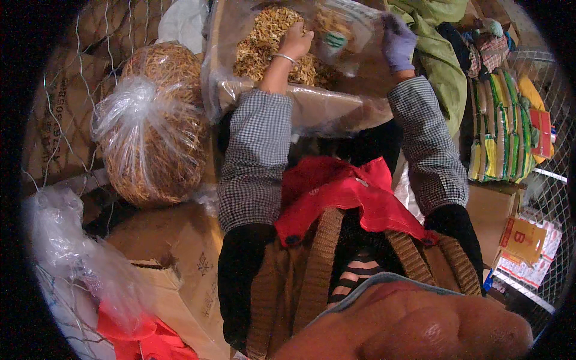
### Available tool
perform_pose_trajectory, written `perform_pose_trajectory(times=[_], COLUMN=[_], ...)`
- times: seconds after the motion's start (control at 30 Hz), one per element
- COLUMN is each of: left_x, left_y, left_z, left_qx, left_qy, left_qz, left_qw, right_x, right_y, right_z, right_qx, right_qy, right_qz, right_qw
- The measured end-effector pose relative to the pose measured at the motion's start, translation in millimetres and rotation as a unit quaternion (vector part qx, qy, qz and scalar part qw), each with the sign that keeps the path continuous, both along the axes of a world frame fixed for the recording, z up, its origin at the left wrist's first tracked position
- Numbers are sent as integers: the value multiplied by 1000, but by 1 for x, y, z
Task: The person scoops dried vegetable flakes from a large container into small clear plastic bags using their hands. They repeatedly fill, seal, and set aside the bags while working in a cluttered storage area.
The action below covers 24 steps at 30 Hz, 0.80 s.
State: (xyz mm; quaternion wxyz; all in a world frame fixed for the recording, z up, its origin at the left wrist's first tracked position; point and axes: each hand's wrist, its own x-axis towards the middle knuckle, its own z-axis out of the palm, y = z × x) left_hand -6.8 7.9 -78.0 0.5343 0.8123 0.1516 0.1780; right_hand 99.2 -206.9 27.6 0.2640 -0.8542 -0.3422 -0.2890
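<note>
My bare left hand (297, 41), with a bracelet at the wrist, is over a heap of dried yellow-brown shreds (265, 51). Its fingers are curled, and whether anything is between them is hidden. The heap lies in a cardboard box (315, 101) lined with clear plastic. To the right of that hand is a clear plastic bag (355, 42) with a green-marked label and some dried pieces inside. My right hand (398, 42), in a purple glove, grips this bag at its upper right edge; the fingertips are partly hidden.
At left stands a large tied plastic bag of dried strips (153, 130), beside wire mesh (81, 67). Cardboard boxes (180, 261) and crumpled plastic (67, 238) lie lower left. Green sacking (443, 67) hangs at right, near a stack of green-yellow packets (501, 130).
</note>
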Motion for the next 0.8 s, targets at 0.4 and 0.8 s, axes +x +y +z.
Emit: perform_pose_trajectory(times=[0.4,0.8], left_x=[-2,-13], left_y=[-1,-7], left_z=[19,32], left_qx=[-429,-319], left_qy=[-89,-72], left_qz=[-2,-55], left_qw=[899,943], right_x=[54,46], right_y=[-27,-39], right_z=[-8,-48], right_qx=[461,361], right_qy=[360,605], right_qz=[31,368], right_qw=[810,607])
